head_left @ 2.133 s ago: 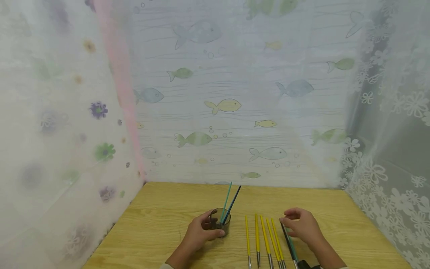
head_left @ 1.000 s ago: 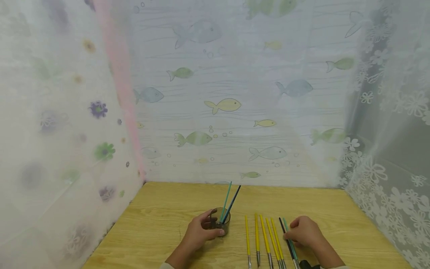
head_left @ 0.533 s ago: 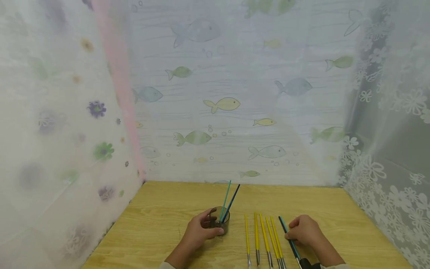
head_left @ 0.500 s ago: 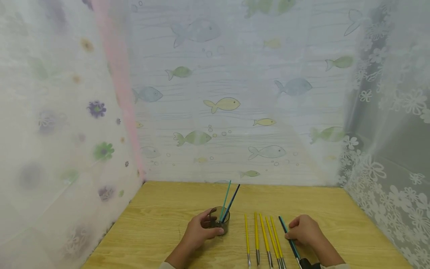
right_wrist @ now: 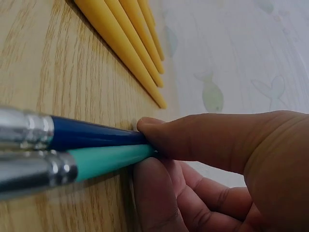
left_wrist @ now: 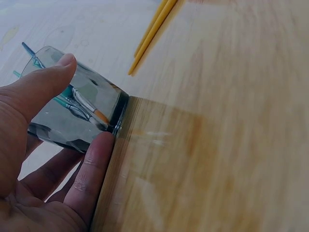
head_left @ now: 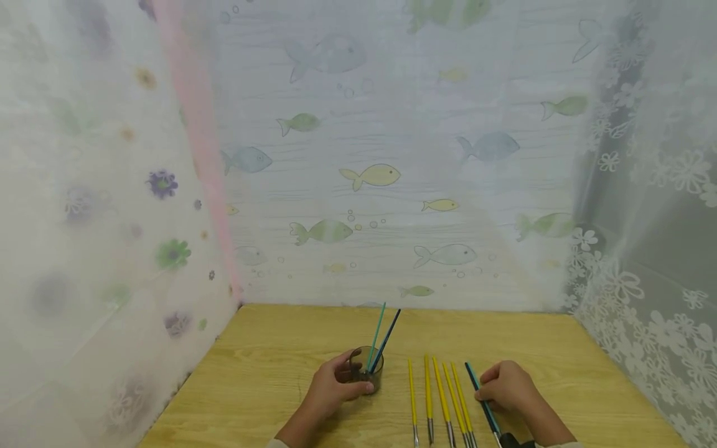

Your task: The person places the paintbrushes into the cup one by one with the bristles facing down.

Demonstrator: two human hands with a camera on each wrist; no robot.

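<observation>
Right hand (head_left: 508, 387) pinches 2 brushes (right_wrist: 104, 137), handles (head_left: 473, 377) pointing away and leftward; left hand (head_left: 330, 386) grips glass (left_wrist: 99, 86).

Between thumb and fingers of the left hand (head_left: 328, 386) is the glass (left_wrist: 102, 87), two leaning brushes (head_left: 386, 341) in it. Right of those fingers, the row of five brushes (head_left: 441, 391) lies on the table (head_left: 269, 348). Farther right, the paired brushes (right_wrist: 96, 134) sit side by side between thumb and fingers of the right hand (head_left: 510, 386). Beyond both hands hangs the sheet (head_left: 381, 249).

Beneath both grips lies a wood-grain table (head_left: 269, 354); beyond them hangs a fish-printed sheet (head_left: 392, 143), leftward a flower-printed sheet (head_left: 112, 236) and pink band (head_left: 198, 137), rightward a white-flowered sheet (head_left: 655, 236).
</observation>
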